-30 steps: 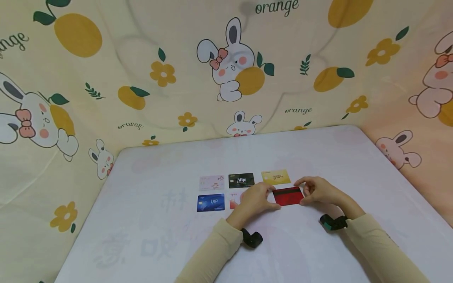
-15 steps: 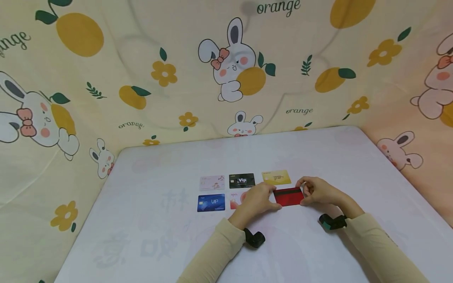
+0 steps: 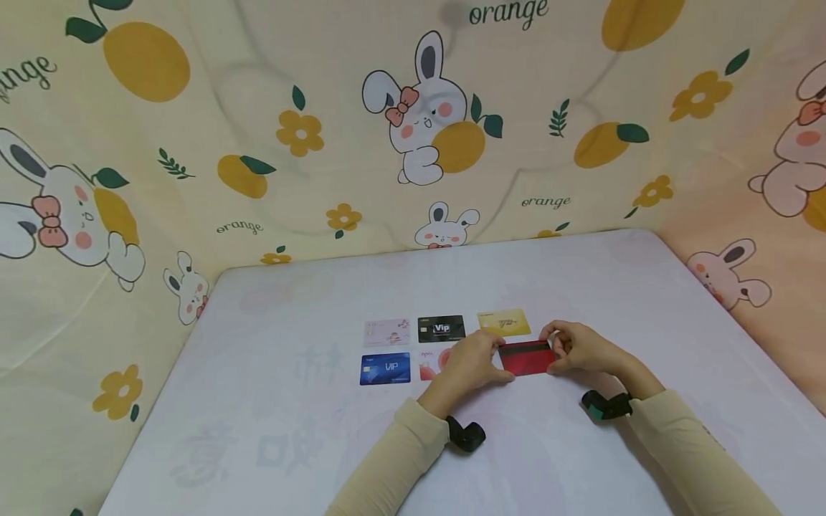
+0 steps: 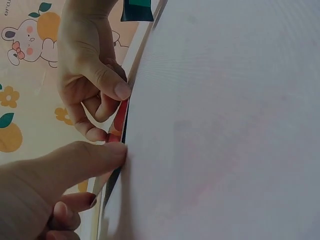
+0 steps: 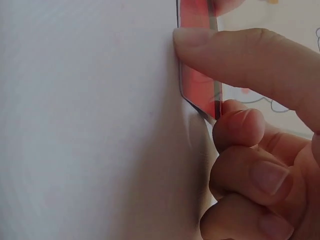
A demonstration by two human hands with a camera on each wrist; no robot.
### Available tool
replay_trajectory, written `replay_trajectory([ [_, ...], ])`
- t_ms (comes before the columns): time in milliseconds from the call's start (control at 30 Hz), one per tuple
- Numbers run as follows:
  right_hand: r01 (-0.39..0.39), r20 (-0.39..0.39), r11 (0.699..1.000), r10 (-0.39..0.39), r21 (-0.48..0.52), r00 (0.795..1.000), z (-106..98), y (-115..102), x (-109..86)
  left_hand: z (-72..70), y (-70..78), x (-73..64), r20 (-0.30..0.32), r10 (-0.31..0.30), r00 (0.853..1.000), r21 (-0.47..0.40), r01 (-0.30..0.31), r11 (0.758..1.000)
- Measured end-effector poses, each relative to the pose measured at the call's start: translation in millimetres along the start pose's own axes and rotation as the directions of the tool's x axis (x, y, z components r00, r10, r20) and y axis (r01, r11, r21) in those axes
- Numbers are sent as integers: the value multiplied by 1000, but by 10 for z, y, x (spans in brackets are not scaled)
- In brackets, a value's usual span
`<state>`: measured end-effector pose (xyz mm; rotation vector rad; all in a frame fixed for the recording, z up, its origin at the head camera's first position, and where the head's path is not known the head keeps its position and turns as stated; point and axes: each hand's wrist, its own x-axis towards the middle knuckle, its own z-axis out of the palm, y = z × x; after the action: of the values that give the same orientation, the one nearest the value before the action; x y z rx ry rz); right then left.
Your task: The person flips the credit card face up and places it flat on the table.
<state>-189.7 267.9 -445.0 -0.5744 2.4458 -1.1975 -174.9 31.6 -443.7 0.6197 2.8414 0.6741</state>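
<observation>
A red card point(image 3: 525, 362) with a dark stripe along its far side lies between my two hands at the right of the near row. My left hand point(image 3: 470, 364) holds its left end, thumb at the near corner and fingers at the far one. At the right end, my right hand point(image 3: 584, 349) grips the card in the same way, its other fingers curled. In the right wrist view the red card point(image 5: 197, 75) shows under the thumb, close to the white surface. The left wrist view shows it almost edge-on.
Left of the red card are a pink card point(image 3: 431, 364), partly behind my left hand, and a blue VIP card point(image 3: 385, 369). Behind lie a pale pink card point(image 3: 386, 332), a black Vip card point(image 3: 441, 329) and a yellow card point(image 3: 505, 322). A patterned cloth point(image 3: 310, 193) rises behind the table.
The view has shifted very slightly. Both hands stay at the ends of the red card, and the cards keep their places.
</observation>
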Motion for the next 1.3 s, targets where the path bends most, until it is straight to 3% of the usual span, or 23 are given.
replay_trajectory([
  [133,-16,-4,1000,16,11,1000,2,10,-2,7,-3,3,-17,14,1000,17,-14,1000],
  [500,-55,-9,998,55,-16,998,-2,-33,14,-30,-71,-4,-59,-9,998,-36,6,999],
  [800,-11,-9,998,10,-57,1000,-40,-46,48,-74,-132,-3,-97,42,994,-9,-43,999],
  [1300,17,-11,999,-18,-36,1000,-115,-124,92,-154,-166,-6,-108,24,994,-42,-29,999],
])
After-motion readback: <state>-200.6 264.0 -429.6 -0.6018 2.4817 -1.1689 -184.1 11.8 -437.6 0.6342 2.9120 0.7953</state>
